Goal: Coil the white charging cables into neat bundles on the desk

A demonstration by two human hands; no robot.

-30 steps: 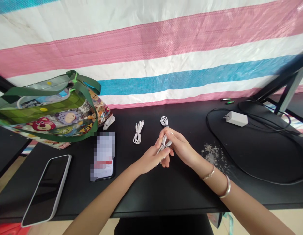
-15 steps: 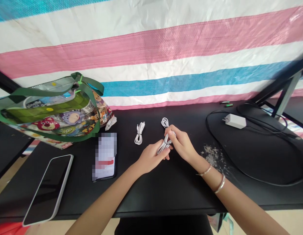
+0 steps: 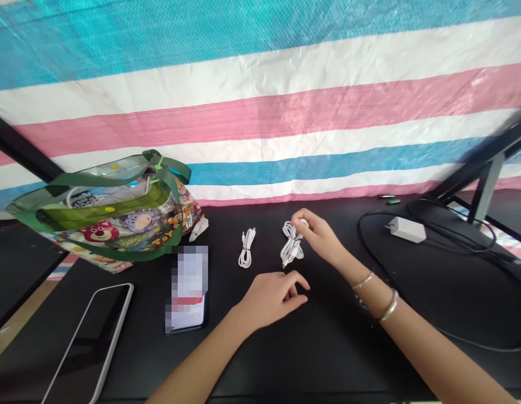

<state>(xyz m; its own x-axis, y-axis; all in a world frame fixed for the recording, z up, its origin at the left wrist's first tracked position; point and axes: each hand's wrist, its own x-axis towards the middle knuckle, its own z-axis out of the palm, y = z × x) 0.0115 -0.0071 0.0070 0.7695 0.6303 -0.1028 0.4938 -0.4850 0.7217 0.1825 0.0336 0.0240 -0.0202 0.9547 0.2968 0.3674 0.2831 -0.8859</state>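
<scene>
Striped tarp behind, black table (image 3: 285,348) up front. Right hand (image 3: 321,238) pinches the top of a bundled white cable (image 3: 292,247), fingers closed on it, bundle hanging down w/ its bottom end at or just off the table, hard to tell. Left hand (image 3: 272,297) rests on the table just below, loosely curled, holding nothing. Second coiled cable (image 3: 246,248) lies just beside, to the left. Bundle looks light, floppy, prob. springs loose; best gripped mid-bundle, around the wraps.

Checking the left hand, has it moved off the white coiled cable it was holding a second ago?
Yes. The left hand has let go, now nearer than the coiled white cable beside the loose white cable.
</scene>
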